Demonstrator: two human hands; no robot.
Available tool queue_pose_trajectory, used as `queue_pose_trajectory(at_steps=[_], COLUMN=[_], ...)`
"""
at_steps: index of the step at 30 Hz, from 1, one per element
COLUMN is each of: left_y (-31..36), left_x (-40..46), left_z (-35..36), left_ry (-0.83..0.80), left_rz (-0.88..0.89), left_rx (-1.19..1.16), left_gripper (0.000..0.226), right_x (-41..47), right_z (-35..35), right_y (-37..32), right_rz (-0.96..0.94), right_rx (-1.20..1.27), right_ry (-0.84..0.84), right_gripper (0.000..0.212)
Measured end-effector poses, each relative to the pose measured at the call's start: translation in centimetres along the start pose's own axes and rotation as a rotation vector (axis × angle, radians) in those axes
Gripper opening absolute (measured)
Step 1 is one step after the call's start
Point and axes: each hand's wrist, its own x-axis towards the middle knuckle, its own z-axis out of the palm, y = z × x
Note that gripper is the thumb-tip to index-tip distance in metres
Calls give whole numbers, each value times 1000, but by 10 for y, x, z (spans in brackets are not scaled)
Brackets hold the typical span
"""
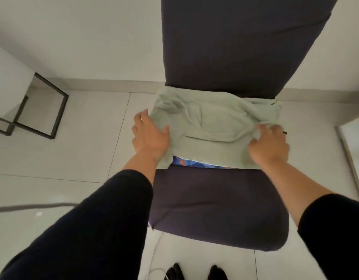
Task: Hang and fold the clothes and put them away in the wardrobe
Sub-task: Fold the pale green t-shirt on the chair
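On the dark chair seat, pushed back against the backrest: a pale green garment, rumpled, long axis running left to right across the seat. Beneath it, a blue patterned item, only a near-edge strip showing. Left hand at the garment's left end, palm down, fingers spread loosely over the edge, thumb resting on the cloth; whether cloth is actually pinched there, not clear. Right hand at the right end, fingers curled and bunched into a fold of fabric, apparently gripping it. Both hands about equally near, one per end, garment lying straight ahead between them. Likely step: taking hold at both ends to lift or spread it for folding. No wardrobe in view; black metal frame on the tiled floor well to the left.
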Motion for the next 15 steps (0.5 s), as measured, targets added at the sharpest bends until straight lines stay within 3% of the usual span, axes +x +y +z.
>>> queue_pose_trajectory(at_steps=[3, 6, 11, 15], left_y=[-34, -63, -83, -79], left_x=[-30, -60, -69, -58], left_z=[22, 27, 23, 6], left_ry=[-31, 9, 121, 266], left_rz=[-77, -9, 59, 30], left_rx=[-28, -102, -179, -336], left_gripper=[71, 68, 19, 12], right_x=[-22, -36, -36, -36], right_z=[31, 54, 60, 57], right_y=[-28, -50, -71, -87], right_rz=[-175, -280, -301, -268], right_rx=[-16, -18, -57, -5], right_ry=[-59, -70, -40, -50], right_gripper=[34, 37, 43, 44])
